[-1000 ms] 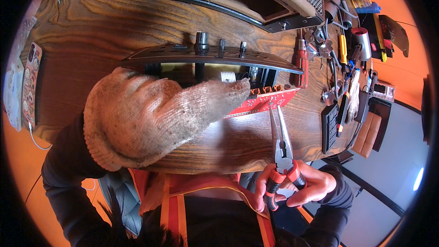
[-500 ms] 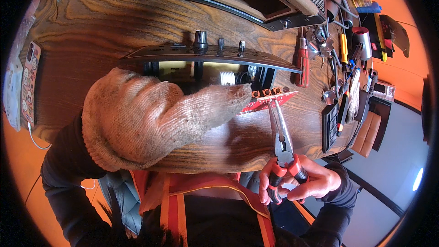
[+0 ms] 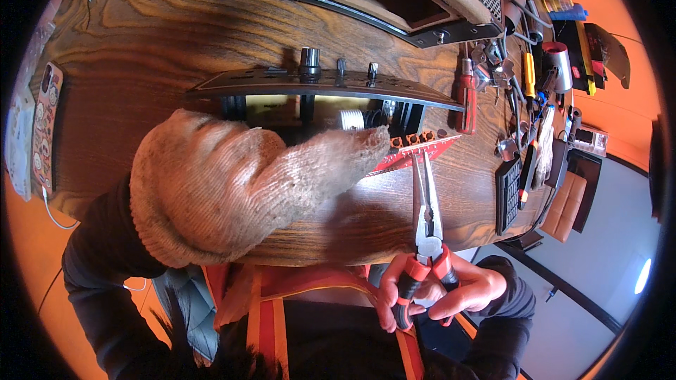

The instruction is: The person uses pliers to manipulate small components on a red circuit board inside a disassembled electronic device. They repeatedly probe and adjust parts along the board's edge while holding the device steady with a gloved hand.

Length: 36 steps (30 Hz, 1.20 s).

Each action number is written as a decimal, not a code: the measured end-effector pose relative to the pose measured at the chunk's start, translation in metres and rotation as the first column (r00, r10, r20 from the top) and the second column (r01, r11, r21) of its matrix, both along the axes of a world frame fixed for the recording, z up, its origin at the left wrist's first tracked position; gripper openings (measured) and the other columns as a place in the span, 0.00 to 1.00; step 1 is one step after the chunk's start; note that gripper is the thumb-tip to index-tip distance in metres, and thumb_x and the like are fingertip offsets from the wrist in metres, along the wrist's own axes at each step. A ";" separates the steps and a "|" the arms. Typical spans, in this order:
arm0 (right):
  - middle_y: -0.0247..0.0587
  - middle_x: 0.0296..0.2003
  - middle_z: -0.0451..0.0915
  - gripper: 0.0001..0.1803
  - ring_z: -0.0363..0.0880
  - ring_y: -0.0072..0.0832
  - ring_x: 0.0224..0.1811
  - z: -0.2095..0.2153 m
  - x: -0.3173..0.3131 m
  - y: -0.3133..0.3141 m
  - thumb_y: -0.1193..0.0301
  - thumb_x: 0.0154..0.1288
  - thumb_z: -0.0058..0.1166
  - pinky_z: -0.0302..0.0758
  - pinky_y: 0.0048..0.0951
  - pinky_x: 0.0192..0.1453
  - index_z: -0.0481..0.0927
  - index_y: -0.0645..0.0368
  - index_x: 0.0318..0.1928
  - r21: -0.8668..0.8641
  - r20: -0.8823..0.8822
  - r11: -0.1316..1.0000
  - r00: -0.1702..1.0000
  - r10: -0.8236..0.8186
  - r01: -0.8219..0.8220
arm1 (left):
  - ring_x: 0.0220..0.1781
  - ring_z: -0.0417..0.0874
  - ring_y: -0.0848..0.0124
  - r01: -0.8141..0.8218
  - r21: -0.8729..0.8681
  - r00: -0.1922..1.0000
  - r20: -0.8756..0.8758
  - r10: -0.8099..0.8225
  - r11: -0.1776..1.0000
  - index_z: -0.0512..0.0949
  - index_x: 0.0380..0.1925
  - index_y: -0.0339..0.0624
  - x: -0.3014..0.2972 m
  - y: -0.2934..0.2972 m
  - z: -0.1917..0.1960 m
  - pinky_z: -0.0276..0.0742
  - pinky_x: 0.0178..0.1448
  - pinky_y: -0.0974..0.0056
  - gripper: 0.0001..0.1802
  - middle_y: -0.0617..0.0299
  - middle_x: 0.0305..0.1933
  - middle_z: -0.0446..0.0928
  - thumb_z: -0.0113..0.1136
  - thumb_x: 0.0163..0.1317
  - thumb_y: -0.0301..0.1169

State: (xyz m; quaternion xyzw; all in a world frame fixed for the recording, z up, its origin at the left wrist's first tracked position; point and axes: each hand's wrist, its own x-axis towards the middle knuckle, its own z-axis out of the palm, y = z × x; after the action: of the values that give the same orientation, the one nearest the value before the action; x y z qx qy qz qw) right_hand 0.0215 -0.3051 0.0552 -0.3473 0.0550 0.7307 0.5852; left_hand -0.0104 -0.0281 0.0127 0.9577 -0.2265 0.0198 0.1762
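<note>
My left hand (image 3: pixel 225 183) wears a pale, dirt-stained knitted glove. Its fingers are closed at the left end of a red circuit board (image 3: pixel 412 158), and the grip underneath is hidden. That board is at the near side of a black panel (image 3: pixel 317 83) with knobs on its top edge and electronic parts below. My right hand (image 3: pixel 443 292), ungloved, is wrapped round the red and black handles of needle-nose pliers (image 3: pixel 428 236). The plier jaws stand slightly apart, their tips touching or very close to the solder side of the board.
A black cabinet (image 3: pixel 422 32) with an open front and metal grille stands at the back. Right of the panel lie a red screwdriver (image 3: pixel 466 102), a yellow-handled tool (image 3: pixel 529 74) and several other tools. A phone in a patterned case (image 3: pixel 48 116) lies at the far left.
The plier handles and my right hand have swung left and slightly toward me. The tips stay at the board. My gloved left hand has barely moved.
</note>
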 end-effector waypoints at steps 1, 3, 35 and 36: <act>0.42 0.43 0.73 0.20 0.73 0.23 0.39 -0.001 -0.001 0.000 0.72 0.59 0.50 0.68 0.24 0.42 0.64 0.62 0.51 0.029 -0.054 1.000 0.999 0.002 -0.001 | 0.21 0.72 0.68 0.005 -0.008 1.000 0.002 -0.005 1.000 0.78 0.47 0.55 -0.001 0.000 -0.001 0.67 0.28 0.62 0.27 0.67 0.22 0.74 0.69 0.42 0.39; 0.44 0.42 0.74 0.20 0.73 0.23 0.38 -0.007 -0.005 0.002 0.70 0.58 0.52 0.69 0.23 0.41 0.65 0.62 0.50 0.070 -0.060 0.996 0.997 -0.045 0.049 | 0.21 0.72 0.67 0.014 -0.050 1.000 -0.007 -0.014 0.999 0.78 0.47 0.54 0.000 0.002 -0.005 0.67 0.29 0.62 0.28 0.66 0.24 0.75 0.69 0.41 0.40; 0.48 0.41 0.74 0.13 0.76 0.33 0.46 -0.011 -0.041 0.002 0.84 0.57 0.46 0.74 0.31 0.43 0.65 0.63 0.43 0.014 0.692 0.873 0.626 -0.361 0.488 | 0.40 0.80 0.57 -0.087 -0.183 0.945 -0.325 0.023 0.979 0.72 0.54 0.50 0.022 0.017 0.013 0.78 0.44 0.57 0.29 0.56 0.41 0.78 0.62 0.51 0.43; 0.48 0.41 0.75 0.12 0.76 0.32 0.45 -0.011 -0.039 0.003 0.84 0.59 0.46 0.74 0.30 0.44 0.65 0.62 0.43 -0.011 0.737 0.828 0.564 -0.372 0.561 | 0.41 0.80 0.57 -0.113 -0.084 0.951 -0.296 0.083 0.990 0.70 0.55 0.53 0.022 0.018 0.014 0.77 0.45 0.55 0.30 0.56 0.40 0.77 0.63 0.49 0.43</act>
State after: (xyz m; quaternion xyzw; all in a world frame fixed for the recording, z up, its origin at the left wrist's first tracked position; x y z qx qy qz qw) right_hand -0.0176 -0.3017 0.0444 -0.6416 0.0062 0.3442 0.6854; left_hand 0.0112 -0.0103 0.0267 0.9502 -0.1488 -0.1019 0.2541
